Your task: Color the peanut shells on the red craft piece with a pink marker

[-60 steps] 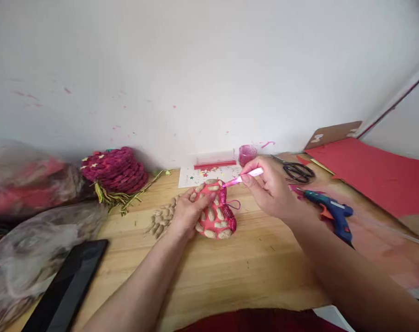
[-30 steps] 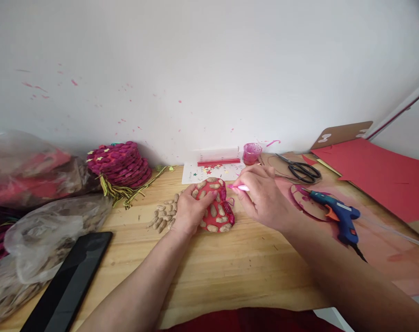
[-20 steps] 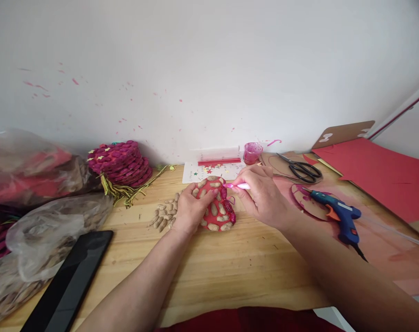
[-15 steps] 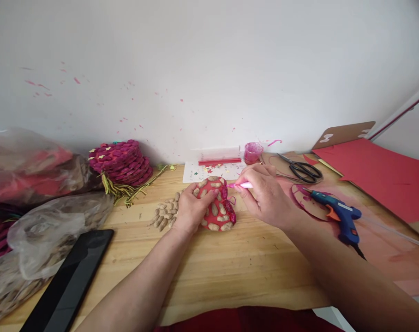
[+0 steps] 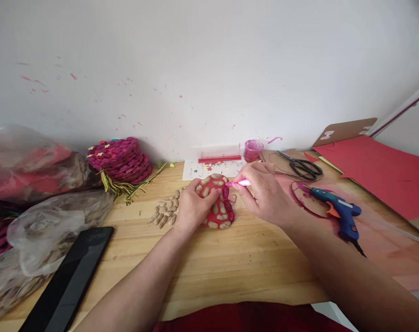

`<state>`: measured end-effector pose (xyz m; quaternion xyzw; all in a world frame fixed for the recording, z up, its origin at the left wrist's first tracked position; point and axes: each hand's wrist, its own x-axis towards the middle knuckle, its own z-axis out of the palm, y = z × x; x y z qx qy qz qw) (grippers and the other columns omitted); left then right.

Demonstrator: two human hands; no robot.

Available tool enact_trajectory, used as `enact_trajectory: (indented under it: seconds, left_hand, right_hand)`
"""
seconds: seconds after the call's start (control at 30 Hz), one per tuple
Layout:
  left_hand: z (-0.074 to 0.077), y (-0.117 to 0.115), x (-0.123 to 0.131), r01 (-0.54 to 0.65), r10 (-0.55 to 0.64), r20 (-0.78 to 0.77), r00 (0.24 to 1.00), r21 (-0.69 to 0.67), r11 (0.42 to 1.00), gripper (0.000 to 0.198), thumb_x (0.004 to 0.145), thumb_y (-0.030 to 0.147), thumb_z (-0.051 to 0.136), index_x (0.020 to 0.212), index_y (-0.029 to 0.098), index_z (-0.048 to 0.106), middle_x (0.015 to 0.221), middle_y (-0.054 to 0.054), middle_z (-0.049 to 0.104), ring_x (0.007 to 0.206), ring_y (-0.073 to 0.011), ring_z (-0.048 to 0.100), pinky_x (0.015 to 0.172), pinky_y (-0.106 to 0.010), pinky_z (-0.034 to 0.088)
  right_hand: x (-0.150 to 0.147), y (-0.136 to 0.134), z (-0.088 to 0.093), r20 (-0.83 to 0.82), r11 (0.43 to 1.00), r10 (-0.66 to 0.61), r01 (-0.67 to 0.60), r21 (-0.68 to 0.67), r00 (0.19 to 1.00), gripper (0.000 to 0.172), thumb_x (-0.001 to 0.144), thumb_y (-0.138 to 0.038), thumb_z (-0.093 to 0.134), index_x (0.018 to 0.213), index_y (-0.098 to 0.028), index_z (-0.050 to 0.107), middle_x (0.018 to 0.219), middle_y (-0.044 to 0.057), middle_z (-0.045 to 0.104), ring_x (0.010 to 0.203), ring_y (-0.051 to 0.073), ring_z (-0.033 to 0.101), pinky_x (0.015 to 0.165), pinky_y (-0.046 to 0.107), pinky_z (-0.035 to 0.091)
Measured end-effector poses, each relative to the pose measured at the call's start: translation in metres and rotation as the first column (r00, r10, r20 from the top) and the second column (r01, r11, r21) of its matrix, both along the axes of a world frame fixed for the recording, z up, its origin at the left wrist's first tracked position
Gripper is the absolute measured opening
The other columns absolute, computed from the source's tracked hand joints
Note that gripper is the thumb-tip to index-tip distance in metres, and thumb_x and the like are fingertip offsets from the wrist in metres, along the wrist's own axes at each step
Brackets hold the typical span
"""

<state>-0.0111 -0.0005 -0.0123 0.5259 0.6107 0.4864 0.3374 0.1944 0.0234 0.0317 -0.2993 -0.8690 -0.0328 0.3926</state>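
Note:
My left hand (image 5: pixel 196 203) is closed on the left side of a red cutout (image 5: pixel 214 218) covered with peanuts, its thumb lying across the front. Along the right edge, the peanuts (image 5: pixel 229 205) are coated in wet-looking magenta paint; the others are bare tan. A thin pink loop sticks out from that edge. My right hand (image 5: pixel 261 191) pinches a white-handled paintbrush (image 5: pixel 244 183), whose pink tip meets the upper right edge of the cutout. Loose peanuts (image 5: pixel 165 211) lie in a pile left of my left hand.
Behind stands a cup of pink paint (image 5: pixel 253 150), near black scissors (image 5: pixel 305 168). A blue glue gun (image 5: pixel 344 212) lies right, beside red sheets (image 5: pixel 365 166). At left are a stack of magenta peanut-covered pieces (image 5: pixel 121 159), plastic bags (image 5: pixel 57 235) and a black flat device (image 5: pixel 69 276).
The brush tip has shifted slightly down and left along the cutout's upper right edge. The cutout has tilted a little; both hands keep their grips.

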Motion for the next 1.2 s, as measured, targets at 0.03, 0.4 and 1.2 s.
enact_trajectory:
  seconds: [0.03,0.4,1.2]
  left_hand:
    - [0.001,-0.001,0.000,0.002,-0.002,-0.020,1.000,-0.002,1.000,0.037,0.073,0.049,0.086,0.082,0.021,0.063,0.068,0.001,0.070,0.062,-0.0161,0.059,0.058,-0.025,0.046]
    - [0.006,-0.002,0.001,0.062,-0.059,0.079,0.995,-0.026,0.998,0.038,0.070,0.048,0.088,0.084,0.021,0.065,0.072,-0.001,0.073,0.061,-0.0174,0.062,0.056,-0.025,0.047]
    - [0.007,-0.005,0.002,0.052,-0.052,0.044,0.998,-0.009,0.999,0.035,0.069,0.045,0.088,0.082,0.021,0.067,0.067,0.001,0.069,0.058,-0.0154,0.057,0.054,-0.024,0.043]
  right_hand:
    - [0.000,0.000,0.000,-0.001,1.000,-0.001,0.001,0.003,1.000,0.010,0.097,-0.015,0.057,0.093,-0.023,0.052,0.084,0.001,0.070,0.086,0.022,0.061,0.083,0.041,0.034]
    - [0.009,0.000,0.014,-0.050,0.998,-0.060,0.058,-0.026,0.997,0.008,0.095,-0.019,0.057,0.093,-0.024,0.053,0.084,0.002,0.070,0.080,0.022,0.062,0.082,0.041,0.039]
    - [0.017,0.000,0.022,-0.145,0.992,-0.123,0.119,-0.032,0.982,0.003,0.097,-0.022,0.057,0.096,-0.025,0.056,0.089,0.004,0.071,0.085,0.024,0.064,0.084,0.043,0.043]
